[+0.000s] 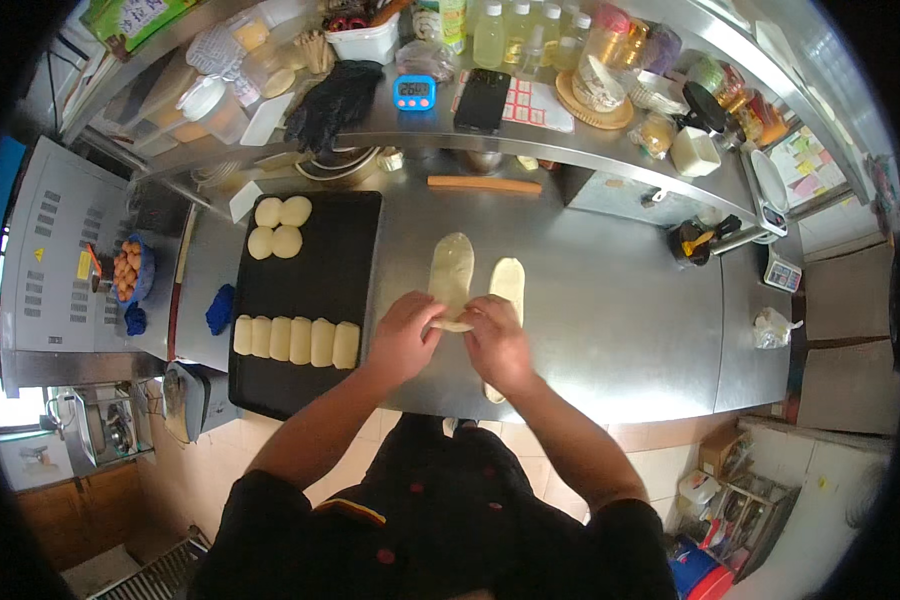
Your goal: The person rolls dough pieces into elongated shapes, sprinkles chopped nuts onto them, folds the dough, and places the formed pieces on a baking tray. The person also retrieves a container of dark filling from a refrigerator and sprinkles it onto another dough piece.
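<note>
A long flattened strip of dough point(453, 268) lies on the steel worktop in front of me. Its near edge is lifted and curled back between my hands. My left hand point(407, 332) pinches the left corner of that edge, and the fingers of my right hand point(497, 340) are closed on the right corner. Beside it, to the right, lies a second flattened dough strip point(508, 278); my right hand and wrist cover its middle. To the left, a black baking tray point(305, 285) bears a row of several dough rolls point(300, 341) and several round dough balls point(287, 241) in its far corner.
A wooden rolling pin point(485, 186) lies at the worktop's far side. Above it runs a steel shelf point(420, 128) with a blue timer point(414, 93), a phone point(482, 100), black gloves point(335, 105) and bottles point(518, 35). A blue cloth point(220, 309) sits left of the tray; eggs point(128, 270) fill a basket.
</note>
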Tool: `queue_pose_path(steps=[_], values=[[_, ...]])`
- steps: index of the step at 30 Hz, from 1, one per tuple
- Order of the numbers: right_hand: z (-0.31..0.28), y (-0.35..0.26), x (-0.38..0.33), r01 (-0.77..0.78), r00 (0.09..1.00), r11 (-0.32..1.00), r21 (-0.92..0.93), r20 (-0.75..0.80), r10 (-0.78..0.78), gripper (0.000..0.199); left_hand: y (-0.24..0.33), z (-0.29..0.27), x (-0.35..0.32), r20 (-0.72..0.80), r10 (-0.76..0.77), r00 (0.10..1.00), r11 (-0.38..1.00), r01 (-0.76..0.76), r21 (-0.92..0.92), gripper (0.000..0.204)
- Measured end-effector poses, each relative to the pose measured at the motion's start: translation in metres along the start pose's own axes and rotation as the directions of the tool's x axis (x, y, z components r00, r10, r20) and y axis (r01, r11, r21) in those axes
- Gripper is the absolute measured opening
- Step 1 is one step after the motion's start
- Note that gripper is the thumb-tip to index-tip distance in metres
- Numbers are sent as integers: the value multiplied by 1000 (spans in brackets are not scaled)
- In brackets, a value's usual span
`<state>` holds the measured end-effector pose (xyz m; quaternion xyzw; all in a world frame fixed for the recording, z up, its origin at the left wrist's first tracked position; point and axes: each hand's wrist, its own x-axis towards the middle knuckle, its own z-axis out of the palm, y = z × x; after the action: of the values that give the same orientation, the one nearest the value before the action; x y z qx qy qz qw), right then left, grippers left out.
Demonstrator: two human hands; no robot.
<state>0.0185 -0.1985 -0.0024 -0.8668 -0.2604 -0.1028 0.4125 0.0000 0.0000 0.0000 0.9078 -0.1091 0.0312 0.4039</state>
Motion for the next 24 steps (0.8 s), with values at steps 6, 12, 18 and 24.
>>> queue_pose_path(steps=[6,12,18,24], values=[[72,57,-80,-85,987,994,-68,134,93,21,-69,82,-34,32,177,984,947,-179,266,20],[92,55,-132,-122,930,986,-109,336,152,32,-85,116,-94,199,45,979,943,-107,315,24],[123,44,-214,27,850,973,-230,518,99,57,-80,147,-179,339,-104,935,909,-49,413,68],[110,42,-239,196,779,955,-223,627,-14,58,-64,148,-212,467,-257,846,865,-15,502,65]])
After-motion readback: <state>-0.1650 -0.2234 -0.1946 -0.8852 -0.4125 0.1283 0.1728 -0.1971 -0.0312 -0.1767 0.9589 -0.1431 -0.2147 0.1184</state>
